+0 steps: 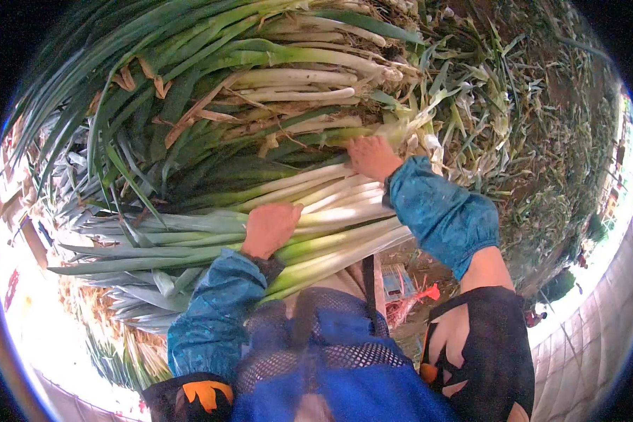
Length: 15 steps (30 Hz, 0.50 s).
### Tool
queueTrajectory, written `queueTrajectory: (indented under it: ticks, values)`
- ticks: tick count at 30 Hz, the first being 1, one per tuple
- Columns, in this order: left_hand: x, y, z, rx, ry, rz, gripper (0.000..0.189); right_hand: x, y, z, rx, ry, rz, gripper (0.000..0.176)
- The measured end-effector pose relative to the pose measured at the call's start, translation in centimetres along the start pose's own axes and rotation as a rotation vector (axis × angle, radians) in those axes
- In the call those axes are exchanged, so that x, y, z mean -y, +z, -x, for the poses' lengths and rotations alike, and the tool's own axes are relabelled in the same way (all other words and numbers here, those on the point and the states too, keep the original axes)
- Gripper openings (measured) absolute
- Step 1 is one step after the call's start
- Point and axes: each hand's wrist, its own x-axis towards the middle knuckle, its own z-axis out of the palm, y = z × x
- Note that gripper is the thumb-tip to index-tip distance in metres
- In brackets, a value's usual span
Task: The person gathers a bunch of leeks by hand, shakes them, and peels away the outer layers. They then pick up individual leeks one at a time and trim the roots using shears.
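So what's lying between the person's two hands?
In the head view, long white and pale-green onion stalks fill the stretch between the left hand and the right hand.

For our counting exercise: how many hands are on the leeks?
2. The left hand lies on the lower leeks; the right hand presses in higher up. No other shows, though leaves could hide one.

Your scallions [316,211] run white along the stalks and deep green in the leaves, with dry tan strips among them. Your sleeves [439,214] are mottled teal-blue, your mesh apron [330,352] is bright blue, and the black cloth [165,401] carries an orange patch.
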Motion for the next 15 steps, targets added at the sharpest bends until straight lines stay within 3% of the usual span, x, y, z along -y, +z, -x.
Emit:
queueTrajectory:
  ticks: [1,4,7,9,11,12,13,14,15]
  values:
    - [0.1,0.3,0.1,-0.026,0.034,0.002,0.040,-0.6,0.0,-0.3,0.241,-0.014,-0.009,0.018]
    - [0.7,0.6,0.4,-0.076,0.078,0.006,0.040,-1.3,-2.8,1.6,0.175,-0.135,-0.109,0.018]
    - [0.7,0.4,0.5,-0.079,0.053,0.009,0.040,-4.4,-5.0,3.7,0.219,0.020,-0.126,0.018]
    - [0.9,0.7,0.7,-0.096,0.073,-0.013,0.039,-6.0,-8.2,4.1,0.405,0.226,0.047,0.012]
    - [1.2,1.0,0.8,-0.103,0.102,-0.053,0.039,-10.6,-9.8,5.0,0.352,0.327,0.253,0.013]
    - [1.3,1.2,0.9,-0.104,0.119,-0.073,0.039,-15.8,-8.8,7.7,-0.060,0.139,0.249,0.017]
    - [1.5,1.3,1.0,-0.117,0.110,-0.050,0.039,-19.1,-12.0,10.0,-0.137,0.238,0.095,0.018]
    - [1.7,1.4,1.0,-0.134,0.097,-0.027,0.039,-22.2,-15.4,11.9,0.010,0.722,0.350,0.016]
    - [1.9,1.5,1.0,-0.150,0.082,-0.005,0.039,-28.5,-18.0,16.3,-0.009,0.849,0.468,0.019]
